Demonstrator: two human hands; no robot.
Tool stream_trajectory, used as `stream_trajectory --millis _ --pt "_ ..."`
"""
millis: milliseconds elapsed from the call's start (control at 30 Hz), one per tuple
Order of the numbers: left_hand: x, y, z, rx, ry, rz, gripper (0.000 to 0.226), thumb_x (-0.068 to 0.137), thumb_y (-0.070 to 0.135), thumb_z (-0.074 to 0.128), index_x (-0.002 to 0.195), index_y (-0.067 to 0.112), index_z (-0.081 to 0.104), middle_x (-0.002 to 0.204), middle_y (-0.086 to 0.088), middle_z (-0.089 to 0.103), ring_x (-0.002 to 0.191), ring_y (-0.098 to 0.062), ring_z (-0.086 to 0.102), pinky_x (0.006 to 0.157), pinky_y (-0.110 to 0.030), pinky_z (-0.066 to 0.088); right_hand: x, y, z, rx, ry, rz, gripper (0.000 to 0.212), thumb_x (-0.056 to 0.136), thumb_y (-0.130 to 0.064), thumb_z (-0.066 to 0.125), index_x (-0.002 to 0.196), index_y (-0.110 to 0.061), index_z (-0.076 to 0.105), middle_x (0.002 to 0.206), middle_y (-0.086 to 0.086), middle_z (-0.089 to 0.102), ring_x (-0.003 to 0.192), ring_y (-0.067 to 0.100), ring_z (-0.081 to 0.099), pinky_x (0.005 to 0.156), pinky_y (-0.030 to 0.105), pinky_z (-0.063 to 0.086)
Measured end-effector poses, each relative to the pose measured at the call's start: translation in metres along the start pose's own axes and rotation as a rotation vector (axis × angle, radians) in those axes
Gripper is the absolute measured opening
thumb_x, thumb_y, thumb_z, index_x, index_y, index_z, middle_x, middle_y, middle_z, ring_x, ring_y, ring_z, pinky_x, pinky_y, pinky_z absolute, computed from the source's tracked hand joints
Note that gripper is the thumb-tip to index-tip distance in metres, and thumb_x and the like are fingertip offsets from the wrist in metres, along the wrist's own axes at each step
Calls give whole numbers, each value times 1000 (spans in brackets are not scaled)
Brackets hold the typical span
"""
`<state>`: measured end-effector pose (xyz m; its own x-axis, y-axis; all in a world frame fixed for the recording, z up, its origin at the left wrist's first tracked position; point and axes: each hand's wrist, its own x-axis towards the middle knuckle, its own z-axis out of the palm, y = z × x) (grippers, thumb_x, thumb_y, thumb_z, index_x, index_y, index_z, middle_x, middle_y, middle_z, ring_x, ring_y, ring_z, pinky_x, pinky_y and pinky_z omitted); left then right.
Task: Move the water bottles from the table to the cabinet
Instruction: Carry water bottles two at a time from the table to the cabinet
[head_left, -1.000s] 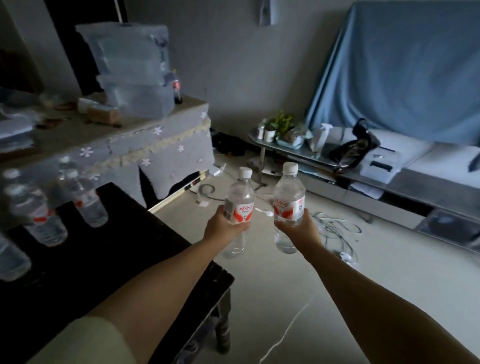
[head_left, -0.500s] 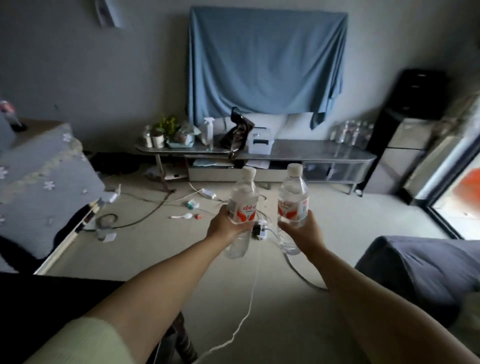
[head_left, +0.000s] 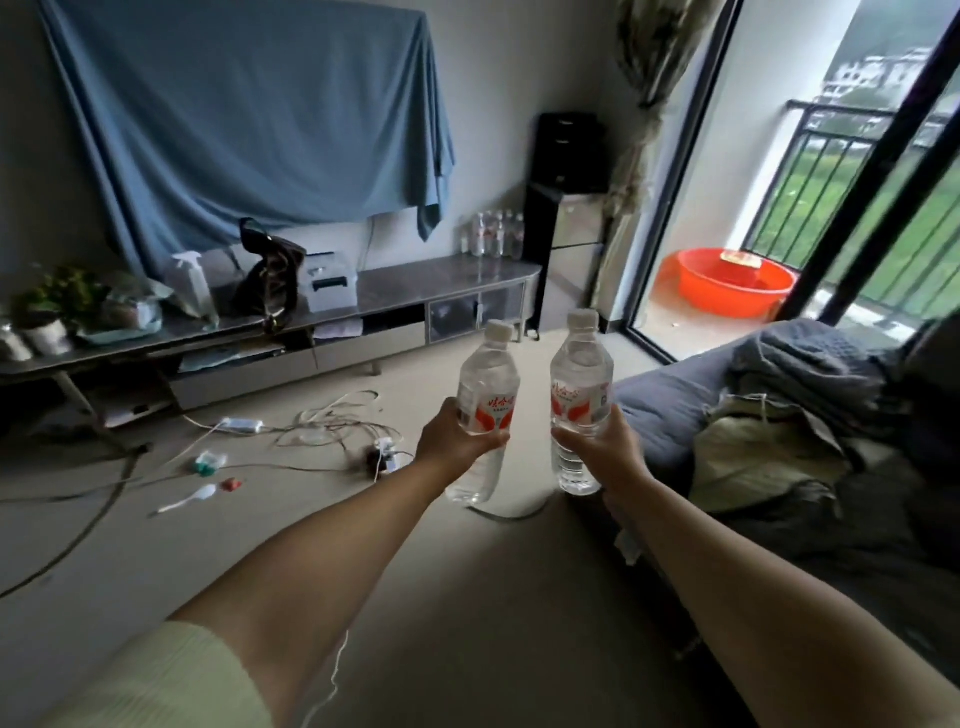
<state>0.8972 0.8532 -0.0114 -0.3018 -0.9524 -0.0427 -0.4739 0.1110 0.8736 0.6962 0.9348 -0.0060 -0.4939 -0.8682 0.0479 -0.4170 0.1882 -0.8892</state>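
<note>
Bottles (head_left: 488, 395) aloft, open floor (head_left: 467, 597) ahead

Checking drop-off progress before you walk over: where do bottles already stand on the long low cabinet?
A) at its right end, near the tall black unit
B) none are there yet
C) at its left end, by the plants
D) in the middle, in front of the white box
A: a cluster of water bottles stands at the right end of the cabinet, beside the tall black unit.
</note>
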Motion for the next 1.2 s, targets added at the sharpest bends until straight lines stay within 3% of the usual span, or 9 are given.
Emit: stream_trajectory --millis 67,233,400,533,800,1200 --pt "11 7 14 3 -29 14 63 66 49 81 118 21 59 111 1 69 101 -20 65 91 -39 51 8 6 -14 5 28 8 59 72 -33 83 120 -13 57 109 4 70 100 21 67 93 45 53" --pt "50 25 47 29 -63 25 64 66 50 81 118 22 58 113 1 68 102 -21 64 91 -36 50 46 24 -42 -14 106 23 62 73 -29 83 123 -12 52 113 5 66 96 17 62 77 24 45" --pt "104 45 69 6 -62 14 63 67 48 81 119 22 57 114 1 68 103 -21 63 92 -34 49 105 33 -59 -37 80 18 61 74 -34 83 122 -13 54 112 6 68 101 22 65 91 40 53" --pt "138 60 79 -51 -47 3 60 69 44 80 119 21 57 114 0 68 103 -22 63 95 -38 49 148 37 -65 -37 42 19 62 72 -39 83 122 -14 55 110 5 69 100 23 66 92 46 53" --pt "220 64 96 -43 -67 -34 59 70 45 79 120 22 58 116 0 67 104 -23 63 95 -39 49 232 53 -51 -56 0 58 64 71 -42 82 121 -11 56 108 7 69 96 23 68 89 44 56" --pt "432 66 106 -1 -150 -26 60 64 53 79 116 30 58 112 6 69 98 -18 63 86 -32 48 420 54 -20 -98 -5 111 60 72 -39 82 121 -12 58 109 7 70 99 24 67 91 43 54"
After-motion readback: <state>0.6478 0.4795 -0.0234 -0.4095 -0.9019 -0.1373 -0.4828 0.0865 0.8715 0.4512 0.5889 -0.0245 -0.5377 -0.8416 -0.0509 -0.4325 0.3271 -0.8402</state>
